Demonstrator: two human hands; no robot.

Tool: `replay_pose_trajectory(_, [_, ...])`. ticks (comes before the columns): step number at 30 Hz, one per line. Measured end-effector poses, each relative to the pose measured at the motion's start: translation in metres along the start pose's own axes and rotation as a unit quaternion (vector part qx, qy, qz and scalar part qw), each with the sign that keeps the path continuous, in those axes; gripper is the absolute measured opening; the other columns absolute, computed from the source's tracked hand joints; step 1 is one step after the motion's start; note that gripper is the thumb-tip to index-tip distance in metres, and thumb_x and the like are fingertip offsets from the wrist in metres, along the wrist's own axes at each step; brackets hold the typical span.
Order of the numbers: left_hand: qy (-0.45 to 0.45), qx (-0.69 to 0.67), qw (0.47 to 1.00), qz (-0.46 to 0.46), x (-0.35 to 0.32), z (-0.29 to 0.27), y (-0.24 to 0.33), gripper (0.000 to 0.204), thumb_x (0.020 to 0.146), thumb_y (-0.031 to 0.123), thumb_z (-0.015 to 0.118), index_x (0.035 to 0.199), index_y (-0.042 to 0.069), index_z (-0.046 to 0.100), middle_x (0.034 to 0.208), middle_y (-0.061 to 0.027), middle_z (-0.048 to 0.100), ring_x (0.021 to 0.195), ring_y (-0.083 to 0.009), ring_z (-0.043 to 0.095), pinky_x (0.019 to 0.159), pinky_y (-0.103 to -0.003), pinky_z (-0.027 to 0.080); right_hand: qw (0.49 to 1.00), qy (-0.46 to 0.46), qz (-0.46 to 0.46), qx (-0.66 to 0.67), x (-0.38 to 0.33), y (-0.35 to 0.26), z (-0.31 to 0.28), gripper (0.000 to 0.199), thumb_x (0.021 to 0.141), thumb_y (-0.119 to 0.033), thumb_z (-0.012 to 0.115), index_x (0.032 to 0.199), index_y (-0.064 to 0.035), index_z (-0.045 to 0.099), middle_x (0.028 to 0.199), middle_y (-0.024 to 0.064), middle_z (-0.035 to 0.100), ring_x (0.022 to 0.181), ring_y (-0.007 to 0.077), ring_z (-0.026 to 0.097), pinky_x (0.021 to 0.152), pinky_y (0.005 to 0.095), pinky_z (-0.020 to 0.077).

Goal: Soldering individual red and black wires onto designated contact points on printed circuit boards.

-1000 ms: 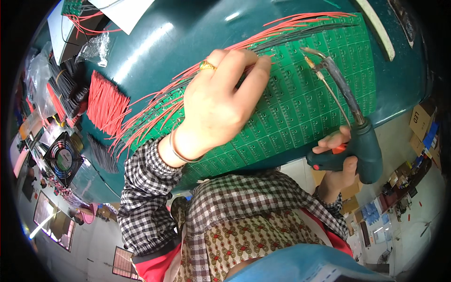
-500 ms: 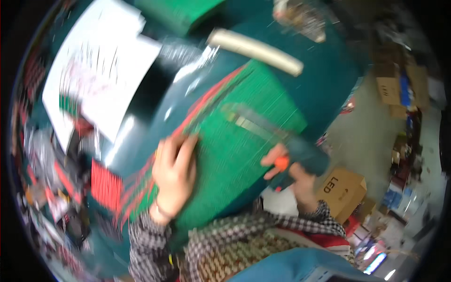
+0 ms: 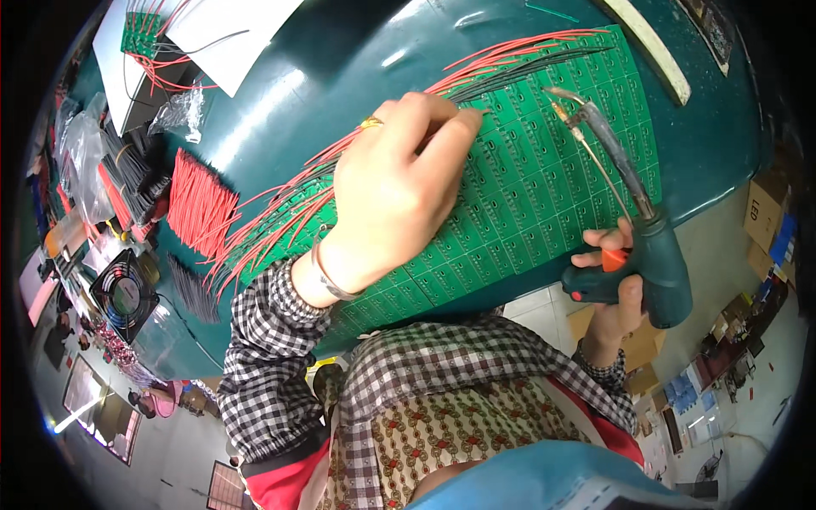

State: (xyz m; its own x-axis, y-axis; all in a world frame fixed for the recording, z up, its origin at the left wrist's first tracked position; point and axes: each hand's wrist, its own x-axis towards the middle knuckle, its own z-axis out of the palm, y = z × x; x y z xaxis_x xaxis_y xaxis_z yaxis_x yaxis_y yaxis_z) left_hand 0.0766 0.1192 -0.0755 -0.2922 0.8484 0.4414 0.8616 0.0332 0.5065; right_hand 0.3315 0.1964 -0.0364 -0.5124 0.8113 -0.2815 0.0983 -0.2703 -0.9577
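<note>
Over the upper left part of a green circuit board panel (image 3: 510, 221), my left hand (image 3: 395, 183) has thumb and forefinger pressed together near the board. What they pinch is too small to make out. Red wires (image 3: 527, 44) and black wires (image 3: 535, 72) lie along the panel's far edge and pass beneath this hand. My right hand (image 3: 625, 297) grips a dark green soldering gun (image 3: 665, 263) with an orange trigger. Its bent metal tip and thin feed tube reach over the right part of the panel, apart from my left fingers.
Bundles of cut red wires (image 3: 200, 204) and black wires (image 3: 194, 289) lie left of the panel. A small fan (image 3: 125, 291) stands beyond them. White paper (image 3: 229, 42) holds a small wired board (image 3: 141, 32). A cream strip (image 3: 654, 47) lies far right; cartons (image 3: 765, 212) stand below the table.
The view has shifted and sharpened. My left hand has moved farther up along the wires and its fingers have come together. The soldering gun is still in my right hand, its tip now farther right.
</note>
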Motion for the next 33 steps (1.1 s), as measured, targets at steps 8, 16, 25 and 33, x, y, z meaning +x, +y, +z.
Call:
replay_pose_trajectory(8, [-0.028, 0.018, 0.999, 0.004, 0.003, -0.001, 0.006, 0.032, 0.063, -0.005, 0.07, 0.093, 0.005, 0.067, 0.082, -0.004, 0.057, 0.067, -0.0178, 0.056, 0.054, -0.028, 0.046, 0.995, -0.037, -0.023, -0.084, -0.002, -0.003, 0.004, 0.074, 0.088, -0.047, 0.054, 0.126, 0.0154, 0.041, 0.097, 0.0149, 0.057, 0.092, 0.0292, 0.06, 0.065, 0.0354, 0.0584])
replay_pose_trajectory(16, [-0.03, 0.016, 0.999, 0.001, 0.004, 0.0, 0.005, 0.032, 0.064, -0.004, 0.07, 0.094, 0.005, 0.067, 0.082, -0.0043, 0.057, 0.066, -0.0187, 0.055, 0.054, -0.029, 0.045, 0.995, -0.062, 0.013, -0.081, -0.004, 0.0, 0.003, 0.078, 0.085, -0.047, 0.059, 0.127, 0.0164, 0.04, 0.095, 0.0132, 0.056, 0.091, 0.0268, 0.059, 0.066, 0.0358, 0.0578])
replay_pose_trajectory(25, [-0.015, 0.028, 0.999, 0.026, 0.0, 0.002, -0.003, 0.028, 0.066, 0.006, 0.063, 0.094, 0.006, 0.065, 0.086, -0.0026, 0.054, 0.069, -0.0162, 0.053, 0.053, -0.025, 0.044, 0.995, -0.072, 0.057, -0.049, -0.007, 0.0, 0.009, 0.076, 0.084, -0.04, 0.064, 0.126, 0.0166, 0.038, 0.095, 0.0127, 0.055, 0.089, 0.0249, 0.058, 0.069, 0.0366, 0.0569])
replay_pose_trajectory(33, [-0.016, 0.021, 0.999, 0.02, -0.002, 0.0, -0.006, 0.027, 0.066, 0.006, 0.063, 0.093, 0.006, 0.065, 0.086, -0.0025, 0.054, 0.069, -0.0161, 0.053, 0.054, -0.025, 0.045, 0.995, -0.057, 0.063, -0.049, -0.006, -0.001, 0.016, 0.078, 0.083, -0.041, 0.066, 0.127, 0.0161, 0.037, 0.094, 0.0119, 0.055, 0.088, 0.0241, 0.058, 0.068, 0.036, 0.057])
